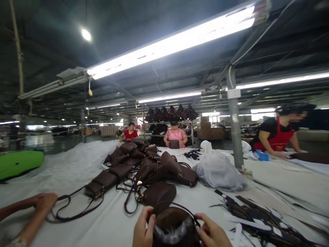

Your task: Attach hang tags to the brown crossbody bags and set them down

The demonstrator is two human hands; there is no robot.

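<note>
At the bottom centre, a dark brown bag (pixel 177 236) stands with its mouth open, showing a brown lining and clear plastic inside. My left hand (pixel 144 228) pinches the bag's left rim between thumb and fingers. On the opposite side, my right hand (pixel 212 230) grips the right rim near the strap. Just beyond the opening lies another brown bag (pixel 160 193) with a metal clasp, close to a large heap of brown bags (pixel 151 168) with straps.
Another person's hands (pixel 46 202) are at the left by a strap. Black straps (pixel 262 216) lie right, before a plastic sack (pixel 221 171) and a grey post (pixel 235 130). Plastic sheeting (pixel 79 157) covers the back left. Three people work beyond.
</note>
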